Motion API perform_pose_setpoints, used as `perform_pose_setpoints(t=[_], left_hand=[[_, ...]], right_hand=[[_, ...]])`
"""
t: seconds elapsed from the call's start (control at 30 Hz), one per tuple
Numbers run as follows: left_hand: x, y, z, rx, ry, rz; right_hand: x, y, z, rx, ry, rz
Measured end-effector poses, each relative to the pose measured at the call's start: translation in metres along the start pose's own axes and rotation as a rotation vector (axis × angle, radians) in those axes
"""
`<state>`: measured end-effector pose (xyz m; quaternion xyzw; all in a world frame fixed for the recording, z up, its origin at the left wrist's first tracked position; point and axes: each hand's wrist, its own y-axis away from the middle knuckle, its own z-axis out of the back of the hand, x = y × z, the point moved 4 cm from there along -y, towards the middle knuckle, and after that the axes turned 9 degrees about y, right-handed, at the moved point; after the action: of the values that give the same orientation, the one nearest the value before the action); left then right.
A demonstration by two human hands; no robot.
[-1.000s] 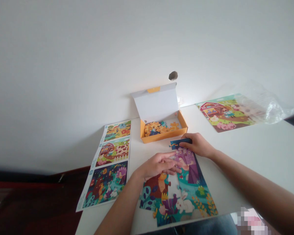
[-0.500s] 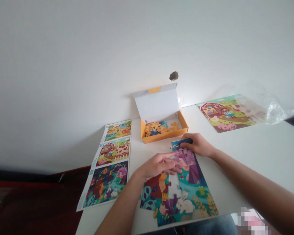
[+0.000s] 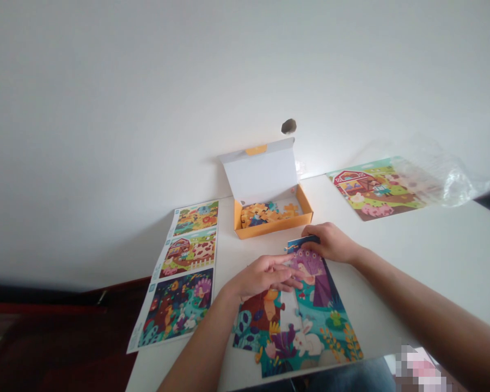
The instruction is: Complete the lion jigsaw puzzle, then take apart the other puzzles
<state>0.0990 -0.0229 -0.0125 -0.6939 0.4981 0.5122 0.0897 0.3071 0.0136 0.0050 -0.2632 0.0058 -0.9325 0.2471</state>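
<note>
A partly joined jigsaw puzzle (image 3: 310,343) of a night forest, with a peacock, white rabbits and a frog, lies on the table before me. My right hand (image 3: 329,242) pinches a dark blue puzzle piece (image 3: 296,244) at the top edge, above the peacock; the fingertips are partly hidden. Across the middle of the puzzle lies my left hand (image 3: 269,275), palm down with fingers stretched and apart, touching the peacock section. A white gap runs between this section and a smaller joined section (image 3: 257,316) with a brown tree on the left.
Behind the puzzle stands an orange box (image 3: 273,222), lid up, with loose puzzle pieces (image 3: 265,212) inside. A reference sheet (image 3: 185,272) with three pictures lies at left, by the table edge. A farm puzzle (image 3: 375,188) sits at back right, partly under a clear plastic bag (image 3: 453,179).
My right hand has brought the dark blue piece slightly down toward the peacock section. My left hand has stayed in place.
</note>
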Motion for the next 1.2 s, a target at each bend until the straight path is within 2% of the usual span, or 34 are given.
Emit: perform_pose_setpoints(t=[0.2,0.37,0.47,0.7,0.9,0.97,1.07,1.13,1.2], left_hand=[[-0.001,0.0,-0.002,0.012,0.009,-0.005],[0.001,0.0,0.0,0.016,0.006,0.003],[0.001,-0.001,0.001,0.011,0.004,0.007],[0.001,0.0,0.002,0.0,0.025,0.012],[-0.003,-0.001,-0.001,-0.018,0.003,-0.01],[-0.006,-0.002,0.003,-0.092,-0.054,-0.095],[-0.014,-0.002,0.018,-0.384,-0.206,-0.345],[-0.017,0.0,0.024,-0.552,-0.385,-0.504],[-0.018,-0.002,0.021,-0.564,-0.637,-0.61]], right_hand=[[0.005,0.001,0.003,0.019,0.078,0.102],[0.012,0.001,0.002,0.062,0.058,0.228],[0.012,0.002,-0.001,0.076,0.046,0.22],[0.005,0.001,-0.005,0.015,0.097,0.088],[0.01,0.0,-0.003,-0.015,0.077,0.123],[0.011,0.001,-0.001,-0.029,0.043,0.14],[0.012,0.0,0.0,-0.051,0.007,0.157],[0.012,-0.001,0.0,-0.067,-0.01,0.175],[0.012,-0.002,-0.003,-0.079,-0.02,0.189]])
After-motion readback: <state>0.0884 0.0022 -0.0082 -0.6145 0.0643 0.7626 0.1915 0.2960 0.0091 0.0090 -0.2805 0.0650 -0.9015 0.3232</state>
